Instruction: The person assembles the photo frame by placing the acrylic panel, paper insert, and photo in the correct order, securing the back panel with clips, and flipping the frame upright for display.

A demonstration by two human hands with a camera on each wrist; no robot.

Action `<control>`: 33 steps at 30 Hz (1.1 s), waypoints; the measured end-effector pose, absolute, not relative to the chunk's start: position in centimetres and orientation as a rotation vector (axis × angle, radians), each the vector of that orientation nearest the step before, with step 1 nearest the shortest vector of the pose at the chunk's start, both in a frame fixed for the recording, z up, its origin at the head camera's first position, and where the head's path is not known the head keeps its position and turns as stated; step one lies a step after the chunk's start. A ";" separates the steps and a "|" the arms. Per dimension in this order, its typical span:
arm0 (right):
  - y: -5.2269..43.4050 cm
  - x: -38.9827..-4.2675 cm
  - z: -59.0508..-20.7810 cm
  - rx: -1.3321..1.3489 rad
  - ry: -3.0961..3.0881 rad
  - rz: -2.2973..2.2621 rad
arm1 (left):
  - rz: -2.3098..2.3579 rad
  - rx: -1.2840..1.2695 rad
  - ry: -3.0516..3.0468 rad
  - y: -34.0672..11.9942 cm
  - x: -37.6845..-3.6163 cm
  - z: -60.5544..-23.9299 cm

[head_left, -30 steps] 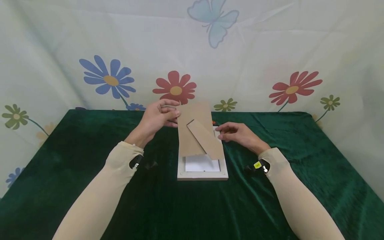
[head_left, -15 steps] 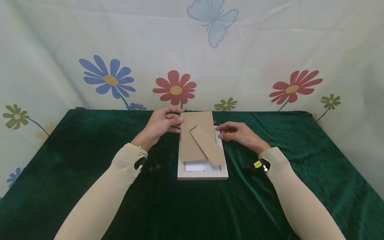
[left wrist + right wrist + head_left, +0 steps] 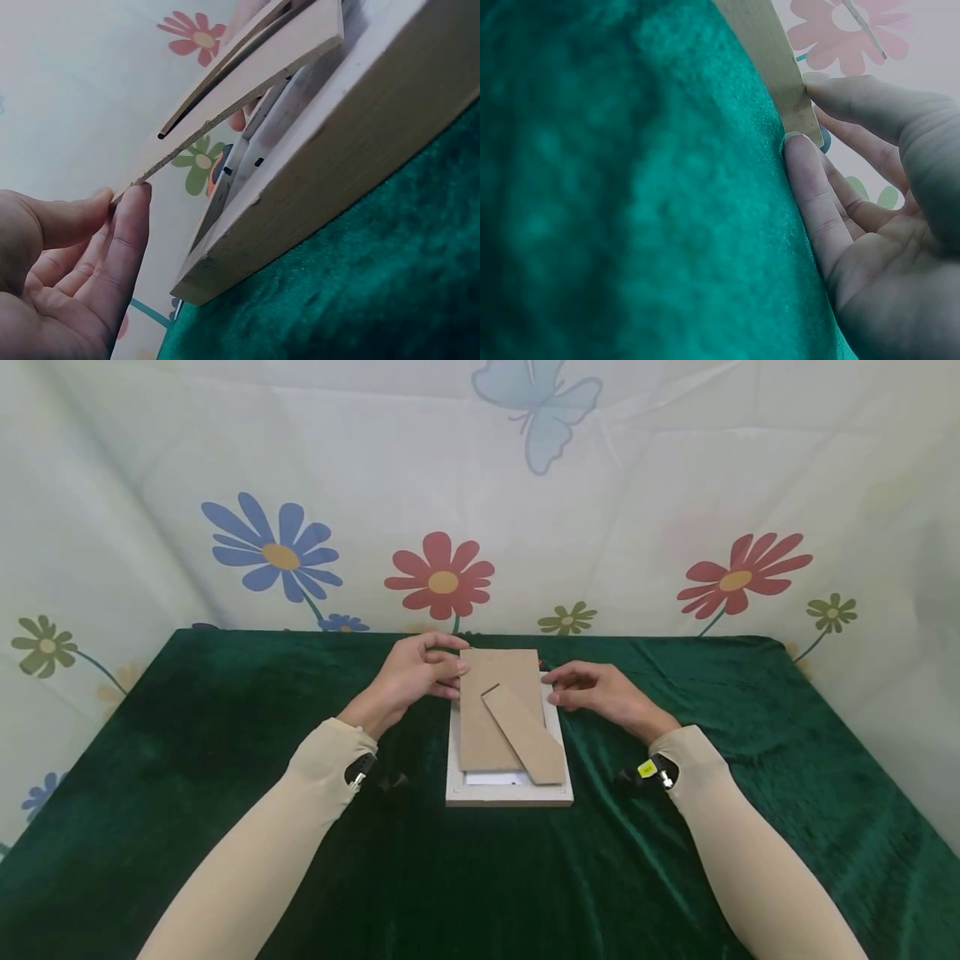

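Observation:
A pale wooden picture frame (image 3: 509, 797) lies face down on the green cloth. Over it, a brown backing board (image 3: 481, 735) with a slanted stand leg (image 3: 525, 737) is tilted, its far end raised. My left hand (image 3: 420, 673) pinches the board's far left corner between thumb and fingers, also plain in the left wrist view. At the frame's far right corner, my right hand (image 3: 605, 693) holds the side rail, thumb and finger against the wood (image 3: 784, 82) in the right wrist view. A strip of white sheet (image 3: 491, 778) shows inside the frame near its front; the board covers the rest.
Dark green velvet cloth (image 3: 225, 827) covers the table. Behind its far edge hangs a white backdrop (image 3: 637, 510) printed with flowers and a butterfly. A small dark and orange item (image 3: 220, 166), partly hidden, is beyond the frame.
My left hand has moved the backing board down and toward me, so it covers more of the frame and white sheet. My right hand stays at the frame's corner.

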State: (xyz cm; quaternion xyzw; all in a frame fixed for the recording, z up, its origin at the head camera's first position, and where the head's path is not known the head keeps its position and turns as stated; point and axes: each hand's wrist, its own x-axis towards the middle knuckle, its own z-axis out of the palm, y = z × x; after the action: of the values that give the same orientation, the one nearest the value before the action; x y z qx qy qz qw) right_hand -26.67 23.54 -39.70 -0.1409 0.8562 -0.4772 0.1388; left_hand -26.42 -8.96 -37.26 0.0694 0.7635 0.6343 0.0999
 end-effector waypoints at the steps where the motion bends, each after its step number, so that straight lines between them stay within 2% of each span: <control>1: 23.5 -26.6 -39.7 -0.411 2.475 -1.382 | 1.874 0.207 2.254 -8.9 -26.4 -37.3; 33: 23.6 -26.8 -39.9 -0.407 2.461 -1.376 | 1.796 0.239 2.251 -8.3 -25.8 -37.9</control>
State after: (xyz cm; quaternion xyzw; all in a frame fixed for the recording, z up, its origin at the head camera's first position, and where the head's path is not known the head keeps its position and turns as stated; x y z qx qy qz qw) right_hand -26.79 23.63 -39.89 -0.1415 0.8546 -0.4779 0.1457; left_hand -25.80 -8.32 -37.92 0.0822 0.7728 0.6167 0.1254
